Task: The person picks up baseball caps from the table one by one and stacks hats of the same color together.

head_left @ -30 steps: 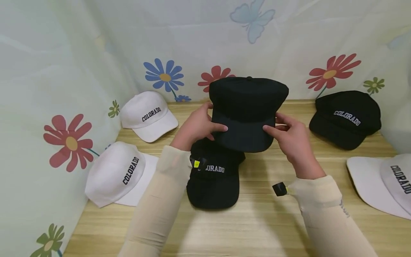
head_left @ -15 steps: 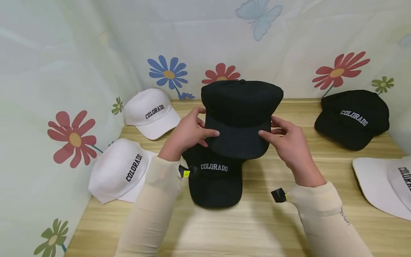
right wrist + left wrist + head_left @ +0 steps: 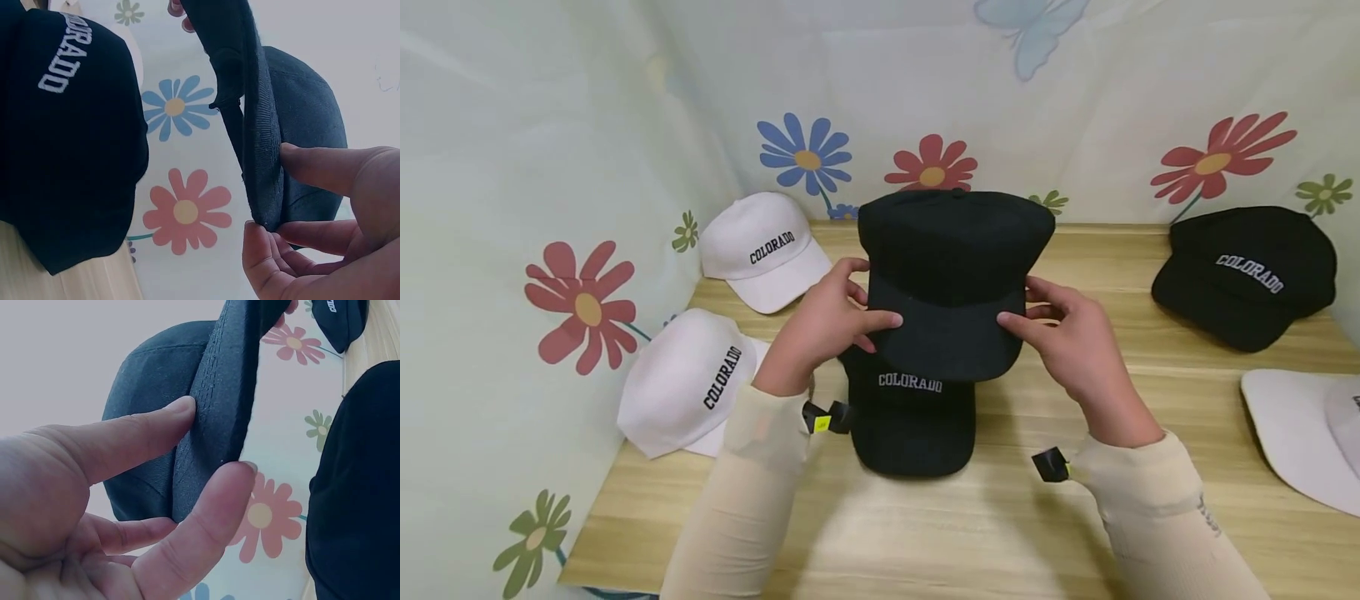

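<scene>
Two hands pinch a stitched, curve-brimmed black cap.

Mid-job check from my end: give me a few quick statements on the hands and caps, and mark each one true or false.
1. The left hand and right hand both grip the held black cap by its brim. True.
2. The held black cap rests on the table. False: it is held up, with a gap between it and the lower black cap.
3. The lower black cap reads COLORADO in pale letters. True.
4. Three white caps sit on the person's left. False: there are two, a farther white cap and a nearer white cap.
5. The head view cuts off the rightmost white cap. True.
</scene>
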A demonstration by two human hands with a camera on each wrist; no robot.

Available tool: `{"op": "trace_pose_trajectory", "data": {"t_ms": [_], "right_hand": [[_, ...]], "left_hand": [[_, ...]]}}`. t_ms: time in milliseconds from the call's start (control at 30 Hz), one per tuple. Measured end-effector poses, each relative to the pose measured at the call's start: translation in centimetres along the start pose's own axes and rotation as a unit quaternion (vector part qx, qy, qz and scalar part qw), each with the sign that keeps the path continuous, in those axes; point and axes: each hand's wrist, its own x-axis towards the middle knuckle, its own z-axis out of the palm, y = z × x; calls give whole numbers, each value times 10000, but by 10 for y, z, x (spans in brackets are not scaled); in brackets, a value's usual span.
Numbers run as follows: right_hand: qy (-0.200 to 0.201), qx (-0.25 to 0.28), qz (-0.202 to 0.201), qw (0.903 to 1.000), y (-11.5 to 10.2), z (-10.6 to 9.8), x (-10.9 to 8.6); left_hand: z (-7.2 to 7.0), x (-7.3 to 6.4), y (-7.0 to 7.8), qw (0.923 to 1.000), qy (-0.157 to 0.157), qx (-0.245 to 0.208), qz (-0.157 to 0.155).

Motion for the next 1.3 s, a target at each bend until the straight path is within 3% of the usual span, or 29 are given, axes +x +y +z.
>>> {"op": "trace_pose_trajectory", "data": {"t_ms": [533, 1067, 1300], "right_hand": [[-239, 4, -174, 9996, 3, 18, -12], [-384, -70, -233, 9990, 1, 31, -17], [-398, -164, -305, 9986, 8, 37, -20]], "left_hand": [[0, -17, -22, 9996, 151, 205, -130], [-4, -34, -39, 9994, 278, -181, -66], [1, -33, -49, 9993, 227, -147, -260]]}}
